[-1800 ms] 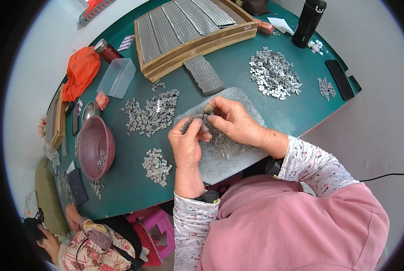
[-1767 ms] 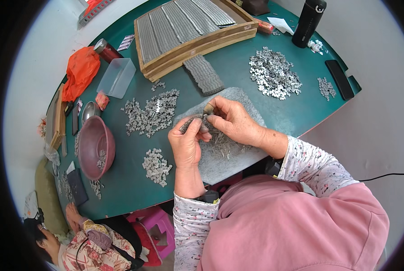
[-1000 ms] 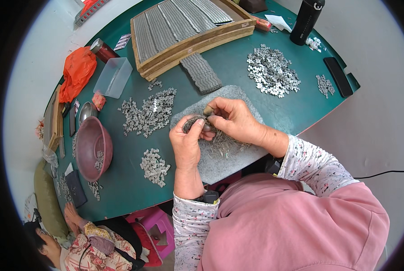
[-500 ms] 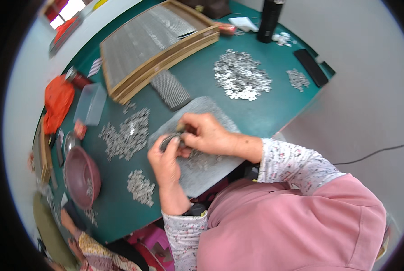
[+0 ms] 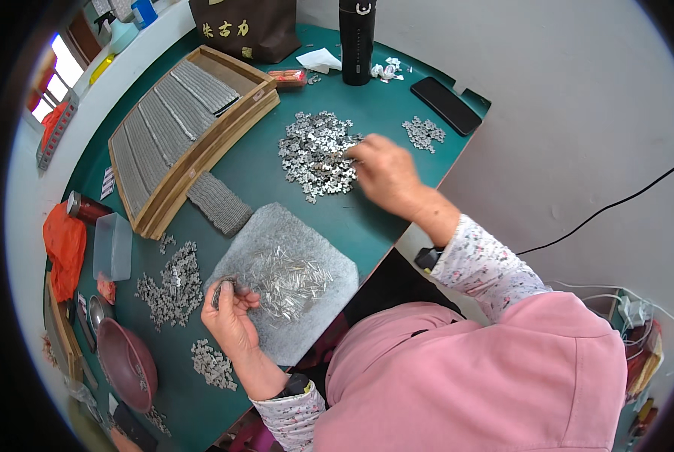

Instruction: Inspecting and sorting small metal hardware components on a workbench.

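Right hand (image 5: 386,172) outstretched, left hand (image 5: 230,320) seemingly curled.

Your right hand (image 5: 386,172) reached over the big heap of small metal parts (image 5: 318,154), with bare green tabletop (image 5: 367,226) open between that heap and the grey foam pad (image 5: 291,282). Beyond the heap stood a black flask (image 5: 357,39), a black phone (image 5: 446,105) and a smaller parts cluster (image 5: 423,132). The wooden tray (image 5: 190,132) blocked the far left. Your left hand (image 5: 231,320) had parts piles (image 5: 172,282) just beside it.
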A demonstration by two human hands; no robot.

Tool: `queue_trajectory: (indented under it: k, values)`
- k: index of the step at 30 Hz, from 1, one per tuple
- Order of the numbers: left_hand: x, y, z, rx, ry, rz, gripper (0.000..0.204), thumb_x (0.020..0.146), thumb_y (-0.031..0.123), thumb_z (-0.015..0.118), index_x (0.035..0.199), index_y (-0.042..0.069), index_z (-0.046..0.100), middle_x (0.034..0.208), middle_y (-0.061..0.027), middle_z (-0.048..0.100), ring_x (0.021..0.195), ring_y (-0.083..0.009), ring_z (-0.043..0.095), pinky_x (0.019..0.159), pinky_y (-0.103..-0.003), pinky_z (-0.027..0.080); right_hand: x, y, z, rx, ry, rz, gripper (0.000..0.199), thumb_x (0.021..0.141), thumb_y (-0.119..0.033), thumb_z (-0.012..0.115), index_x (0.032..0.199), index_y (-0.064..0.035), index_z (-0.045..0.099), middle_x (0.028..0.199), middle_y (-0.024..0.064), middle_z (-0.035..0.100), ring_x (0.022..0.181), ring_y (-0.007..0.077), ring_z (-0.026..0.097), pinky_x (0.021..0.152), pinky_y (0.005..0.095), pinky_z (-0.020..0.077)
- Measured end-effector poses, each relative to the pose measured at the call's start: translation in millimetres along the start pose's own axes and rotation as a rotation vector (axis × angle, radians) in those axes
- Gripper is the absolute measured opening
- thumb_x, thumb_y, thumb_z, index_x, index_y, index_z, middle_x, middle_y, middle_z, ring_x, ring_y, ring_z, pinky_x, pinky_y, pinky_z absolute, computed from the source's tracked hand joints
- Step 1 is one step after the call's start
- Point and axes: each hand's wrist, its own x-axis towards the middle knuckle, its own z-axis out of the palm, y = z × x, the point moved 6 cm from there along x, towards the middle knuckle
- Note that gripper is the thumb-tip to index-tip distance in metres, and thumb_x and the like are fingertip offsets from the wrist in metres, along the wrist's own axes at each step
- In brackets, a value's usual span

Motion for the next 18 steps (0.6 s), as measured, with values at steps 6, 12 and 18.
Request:
queue_trajectory:
  k: [6, 12, 18]
  values:
    - [0, -2, -3, 0.008, 0.016, -0.011, 0.014, 0.093, 0.012, 0.061, 0.098, -0.002, 0.062, 0.071, -0.0086, 0.062, 0.055, -0.0160, 0.060, 0.051, -0.026, 0.049, -31, 87, -54, -0.249, 0.050, 0.239, 0.011, 0.081, -0.013, 0.065, 0.090, -0.0100, 0.069, 0.090, 0.0107, 0.060, 0.090, 0.0308, 0.061, 0.076, 0.0420, 0.0510]
    - [1, -1, 0, 0.030, 0.006, -0.003, 0.015, 0.094, 0.011, 0.061, 0.098, -0.002, 0.062, 0.071, -0.0086, 0.062, 0.055, -0.0158, 0.060, 0.051, -0.025, 0.050, -46, 110, -59, -0.296, 0.009, 0.396, 0.014, 0.081, -0.013, 0.066, 0.094, -0.0101, 0.070, 0.092, 0.0107, 0.060, 0.094, 0.0298, 0.059, 0.077, 0.0414, 0.0503]
    - [0, -2, -1, 0.028, -0.008, 0.012, 0.014, 0.094, 0.010, 0.060, 0.098, -0.002, 0.062, 0.071, -0.0086, 0.062, 0.055, -0.0154, 0.060, 0.051, -0.025, 0.050, -53, 90, -54, -0.195, 0.000, 0.277, 0.017, 0.080, -0.008, 0.066, 0.097, -0.0087, 0.070, 0.093, 0.0095, 0.058, 0.095, 0.0289, 0.057, 0.079, 0.0396, 0.0498]
